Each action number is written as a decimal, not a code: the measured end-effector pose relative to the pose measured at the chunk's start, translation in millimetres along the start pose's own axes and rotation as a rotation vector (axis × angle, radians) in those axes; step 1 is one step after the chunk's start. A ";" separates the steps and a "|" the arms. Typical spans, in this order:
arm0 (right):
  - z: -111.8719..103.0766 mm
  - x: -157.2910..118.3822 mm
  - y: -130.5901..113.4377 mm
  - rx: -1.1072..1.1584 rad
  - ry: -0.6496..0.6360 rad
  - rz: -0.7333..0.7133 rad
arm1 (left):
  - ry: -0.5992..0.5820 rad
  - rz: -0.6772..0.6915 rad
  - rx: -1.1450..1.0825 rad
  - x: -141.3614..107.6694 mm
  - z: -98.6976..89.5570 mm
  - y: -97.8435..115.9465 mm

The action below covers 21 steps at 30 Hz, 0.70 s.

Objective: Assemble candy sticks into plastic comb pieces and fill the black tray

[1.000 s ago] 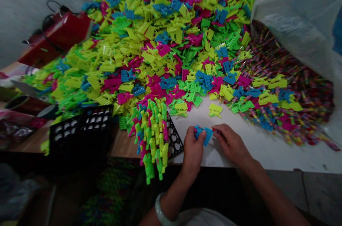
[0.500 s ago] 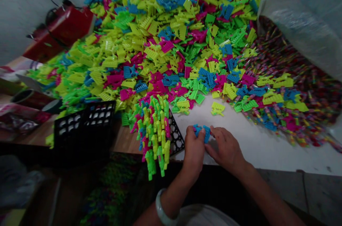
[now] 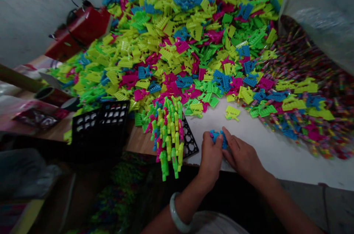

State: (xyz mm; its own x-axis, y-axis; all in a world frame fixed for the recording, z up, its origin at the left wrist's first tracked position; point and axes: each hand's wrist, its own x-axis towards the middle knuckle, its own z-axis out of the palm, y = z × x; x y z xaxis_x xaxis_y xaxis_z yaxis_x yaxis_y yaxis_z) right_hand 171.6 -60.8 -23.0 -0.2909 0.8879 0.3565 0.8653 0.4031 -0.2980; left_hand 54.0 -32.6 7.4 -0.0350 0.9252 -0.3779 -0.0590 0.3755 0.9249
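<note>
Over the white tabletop at the front, my left hand (image 3: 211, 157) pinches a small blue plastic piece (image 3: 218, 137) between thumb and fingers. My right hand (image 3: 243, 155) closes on the same piece from its right side, its index finger and thumb at the edge. The fingers hide part of the piece. Just left of my hands, a black perforated tray (image 3: 190, 140) lies on the table, with several green, yellow, pink and blue pieces (image 3: 169, 131) standing upright in it. A single yellow piece (image 3: 232, 112) lies behind my hands.
A large heap of coloured plastic pieces (image 3: 171, 42) covers the back. At right, many thin multicoloured sticks (image 3: 306, 57) spill from under a clear plastic bag (image 3: 326, 16). Black racks (image 3: 101, 123), a cardboard tube (image 3: 52, 95) and a red box (image 3: 80, 33) stand at left.
The view has shifted, so everything appears slightly farther right. My right fingers have come in closer against the blue piece, which appears turned; my left hand still holds it.
</note>
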 end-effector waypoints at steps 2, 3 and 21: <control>-1.7 0.4 5.1 0.079 -0.003 0.020 | -0.049 -0.019 -0.017 -6.7 -3.4 4.4; -3.0 1.0 9.2 0.122 0.004 0.039 | -0.075 -0.026 -0.018 -12.9 -6.8 8.3; -22.0 5.5 45.0 -0.110 0.025 0.218 | -0.027 0.754 1.546 68.4 -124.3 120.4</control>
State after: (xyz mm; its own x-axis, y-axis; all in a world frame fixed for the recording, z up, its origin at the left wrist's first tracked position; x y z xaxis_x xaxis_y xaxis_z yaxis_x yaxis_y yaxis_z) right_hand 217.9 -42.6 -14.9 -0.0837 0.9448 0.3167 0.9460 0.1752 -0.2726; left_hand -79.5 69.1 87.8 0.4149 0.9031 0.1109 0.9033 -0.4235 0.0691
